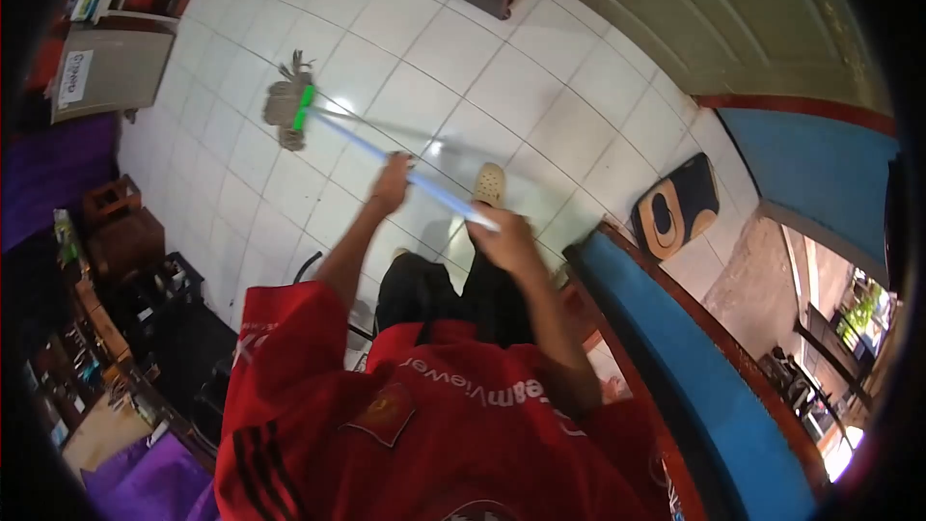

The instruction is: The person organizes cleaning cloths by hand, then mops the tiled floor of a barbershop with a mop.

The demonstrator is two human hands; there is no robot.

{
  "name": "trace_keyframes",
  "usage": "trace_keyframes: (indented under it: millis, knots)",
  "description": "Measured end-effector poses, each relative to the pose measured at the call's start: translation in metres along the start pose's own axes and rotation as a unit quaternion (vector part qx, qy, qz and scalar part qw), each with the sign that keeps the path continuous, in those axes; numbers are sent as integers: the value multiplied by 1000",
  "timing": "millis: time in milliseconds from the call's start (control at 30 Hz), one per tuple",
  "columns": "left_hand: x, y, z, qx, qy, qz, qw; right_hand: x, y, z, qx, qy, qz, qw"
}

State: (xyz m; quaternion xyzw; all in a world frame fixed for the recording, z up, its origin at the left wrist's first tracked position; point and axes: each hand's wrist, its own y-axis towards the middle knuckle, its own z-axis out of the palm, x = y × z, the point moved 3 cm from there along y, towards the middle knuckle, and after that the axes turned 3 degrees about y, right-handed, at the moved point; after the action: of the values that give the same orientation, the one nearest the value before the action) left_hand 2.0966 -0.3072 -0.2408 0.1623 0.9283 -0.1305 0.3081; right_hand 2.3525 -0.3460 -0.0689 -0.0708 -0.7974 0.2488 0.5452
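Note:
A string mop with a pale blue handle (362, 143) slants across the head view. Its grey strands (285, 104) spread on the tiles at the upper left, gathered under a green clamp (304, 108). My left hand (391, 183) is wrapped round the middle of the handle. Close to the handle's upper end, my right hand (506, 236) grips it, with the white tip showing at the fingers. The inner sides of both hands are hidden. A beige clog (489, 183) on my foot stands just beyond my right hand.
White floor tiles (463, 68) stretch ahead. A black and tan mat (677, 207) lies by the doorway at right, near a blue partition (694, 347). A grey cabinet (111, 72) stands upper left; a black chair (183, 328) and cluttered table line the left.

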Motion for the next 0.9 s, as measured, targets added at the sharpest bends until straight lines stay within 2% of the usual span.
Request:
trace_keyframes:
  millis: [33,67,100,133,167,200,233,267,300,333,400,433,467,567,667,700,733,767,800,833,867,900]
  knots:
    - [-21,14,26,6,21,53,998,5,-12,-41,15,-60,39,997]
    - [-64,25,41,43,13,66,997,16,-32,-83,13,-98,50,994]
    - [-100,32,70,90,97,75,988,-1,-54,-116,12,-145,39,989]
    - [-154,40,75,186,88,50,977,-6,-82,-150,22,-111,45,993]
    - [-207,44,79,282,77,23,956,7,-114,-181,-2,-67,93,993]
    - [-235,34,113,93,79,202,972,29,-143,-208,-31,-67,126,989]
    - [-281,34,113,134,36,219,966,42,-172,-230,-45,-73,166,982]
    - [-321,38,129,315,15,139,939,41,-202,-247,-74,-99,138,983]
    - [-354,37,114,264,15,193,945,35,-233,-263,-84,-32,165,982]
    - [-375,35,101,268,-9,227,936,33,-256,-272,-95,33,190,977]
    - [-387,42,89,266,-36,262,927,44,-263,-270,-132,38,275,951]
    - [-383,46,84,303,-50,249,919,47,-261,-269,-138,20,315,939]
    - [-378,47,81,339,-62,236,908,48,-254,-266,-138,15,314,939]
    - [-333,72,102,340,-9,222,914,45,-198,-254,-112,-27,282,952]
    - [-253,84,63,189,14,96,977,43,-115,-215,-77,-30,195,977]
    - [-223,92,49,216,69,-16,974,46,-87,-199,-66,-32,194,978]
    - [-183,91,48,48,105,-35,993,56,-54,-178,-50,-35,151,987]
    - [-147,105,41,49,37,-94,994,43,-28,-155,-60,-58,55,995]
    - [-121,119,15,70,-44,-207,975,75,4,-133,-5,-108,176,978]
    - [-60,120,47,-89,-10,-163,983,79,31,-110,-61,-135,59,987]
    - [-56,139,3,7,-61,-261,963,75,59,-88,-74,-110,35,991]
    - [2,145,22,-33,55,-208,976,75,86,-72,-46,-128,54,989]
